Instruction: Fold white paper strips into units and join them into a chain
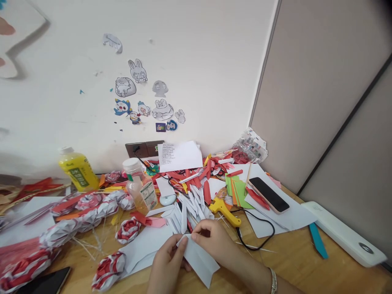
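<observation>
A white folded paper (200, 261) is held between both hands near the front of the table. My left hand (170, 261) grips its left edge, the thumb lying on top. At the paper's upper end, my right hand (211, 239) pinches it with thumb and fingertips. The paper's lower right end sticks out free below my right hand. Just beyond the hands lies a pile of folded white paper strips (183, 212). White sheets (143, 245) lie to the left, and a yellow glue gun (225, 211) rests behind my right hand.
Red and white paper rosettes (108, 269) lie at left. Behind them stand a yellow drink bottle (80, 173) and a clear jar (137, 183). A phone (268, 195) rests on papers at right, near a black cable (271, 237) and a long white device (346, 234).
</observation>
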`<state>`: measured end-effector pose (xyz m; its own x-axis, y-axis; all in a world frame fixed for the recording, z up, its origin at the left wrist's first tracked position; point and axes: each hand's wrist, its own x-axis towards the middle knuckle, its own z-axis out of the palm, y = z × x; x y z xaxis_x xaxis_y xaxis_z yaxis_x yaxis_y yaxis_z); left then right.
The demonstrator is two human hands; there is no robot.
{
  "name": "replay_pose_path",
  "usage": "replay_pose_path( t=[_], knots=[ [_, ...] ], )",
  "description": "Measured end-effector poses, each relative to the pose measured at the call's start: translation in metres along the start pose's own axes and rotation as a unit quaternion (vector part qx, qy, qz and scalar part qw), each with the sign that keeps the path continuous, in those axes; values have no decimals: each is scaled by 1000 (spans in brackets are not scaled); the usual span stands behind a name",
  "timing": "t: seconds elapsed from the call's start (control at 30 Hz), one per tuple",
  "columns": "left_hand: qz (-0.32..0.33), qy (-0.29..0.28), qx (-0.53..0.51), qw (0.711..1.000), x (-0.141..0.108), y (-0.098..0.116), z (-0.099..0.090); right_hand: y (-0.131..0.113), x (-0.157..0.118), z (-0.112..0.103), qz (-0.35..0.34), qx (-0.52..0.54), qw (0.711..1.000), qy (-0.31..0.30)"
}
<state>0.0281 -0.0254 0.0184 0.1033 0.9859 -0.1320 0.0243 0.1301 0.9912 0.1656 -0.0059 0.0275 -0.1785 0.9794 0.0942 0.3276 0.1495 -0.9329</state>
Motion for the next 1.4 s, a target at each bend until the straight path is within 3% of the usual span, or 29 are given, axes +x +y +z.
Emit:
replay_pose_path(
  t=[0.6,0.77,1.0,1.4],
  knots=[
    [2,23,32,999,-5,5,1,1,0,-1,2,2,1000,-26],
    [7,41,27,999,-5,4,3,3,-1,-3,-15,-26,997,-72],
    [4,35,36,999,-4,4,3,1,-1,-4,-49,-30,996,-75],
    [-13,10,10,1000,-4,3,3,6,0,1,-102,-181,978,-34]
  ],
)
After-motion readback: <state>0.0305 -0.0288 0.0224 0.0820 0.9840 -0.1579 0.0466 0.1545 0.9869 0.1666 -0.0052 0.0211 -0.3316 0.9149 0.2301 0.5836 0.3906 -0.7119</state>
